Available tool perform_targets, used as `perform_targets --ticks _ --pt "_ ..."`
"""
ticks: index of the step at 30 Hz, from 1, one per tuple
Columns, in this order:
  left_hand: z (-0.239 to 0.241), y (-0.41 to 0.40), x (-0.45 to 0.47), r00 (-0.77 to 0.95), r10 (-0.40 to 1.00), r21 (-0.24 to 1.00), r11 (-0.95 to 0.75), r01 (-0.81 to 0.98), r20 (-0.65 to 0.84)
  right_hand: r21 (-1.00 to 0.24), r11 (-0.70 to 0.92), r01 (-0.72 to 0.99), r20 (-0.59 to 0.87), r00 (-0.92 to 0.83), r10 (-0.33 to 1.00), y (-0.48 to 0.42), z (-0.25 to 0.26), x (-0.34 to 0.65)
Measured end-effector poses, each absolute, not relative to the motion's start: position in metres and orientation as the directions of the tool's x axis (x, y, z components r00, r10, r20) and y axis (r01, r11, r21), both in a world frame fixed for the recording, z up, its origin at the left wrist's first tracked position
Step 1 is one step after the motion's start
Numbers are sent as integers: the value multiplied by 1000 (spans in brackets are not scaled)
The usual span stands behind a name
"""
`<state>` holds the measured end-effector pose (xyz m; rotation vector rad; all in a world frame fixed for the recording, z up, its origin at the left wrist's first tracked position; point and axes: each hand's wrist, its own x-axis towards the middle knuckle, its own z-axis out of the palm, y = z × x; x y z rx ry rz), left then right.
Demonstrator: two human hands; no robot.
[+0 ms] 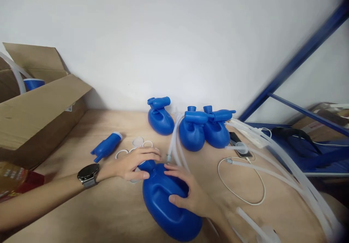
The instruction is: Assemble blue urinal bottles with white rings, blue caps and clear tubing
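Note:
A large blue plastic vessel [166, 206] lies on the wooden table [109, 210] in front of me. My right hand [188, 190] rests on its upper side, fingers curled round the body. My left hand [133, 163], with a watch on the wrist, closes over the vessel's neck at its far end. What is under the left fingers is hidden. A loose blue spout piece [105, 147] and several white rings [136, 145] lie just beyond my left hand.
Three assembled blue vessels [191, 126] stand at the back by the wall. Clear tubes [286, 166] and a white cable [245, 185] spread over the right side, with a phone [237, 141]. An open cardboard box [38, 112] fills the left. A blue metal frame [300, 57] rises at right.

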<state>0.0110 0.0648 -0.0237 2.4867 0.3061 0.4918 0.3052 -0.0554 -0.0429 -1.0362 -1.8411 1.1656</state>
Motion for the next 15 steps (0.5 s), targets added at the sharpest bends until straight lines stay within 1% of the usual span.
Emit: perform_targets --ticks 2,3,5,8,10,12,15 --pt "-23 64 4 936 224 489 -870 66 273 -926 284 249 133 -488 863 -54 -43 308" --pt "-23 64 2 945 150 427 -904 13 290 -924 293 244 129 -522 843 -53 -43 309" --pt "-21 61 1 933 -49 274 -949 -155 356 -921 319 222 138 -580 803 -51 -43 309" --pt "-21 59 8 820 -358 9 -915 -404 446 -916 361 175 181 -624 760 -50 -45 307" --pt "-25 59 15 729 -479 -113 -864 -491 490 -913 372 165 195 -624 757 -50 -48 305" --pt "-33 59 21 653 -525 -159 -830 -535 546 -909 381 169 206 -613 763 -52 -50 303" --pt "-50 58 25 620 -499 -107 -823 -557 605 -897 403 179 224 -603 766 -54 -52 301"
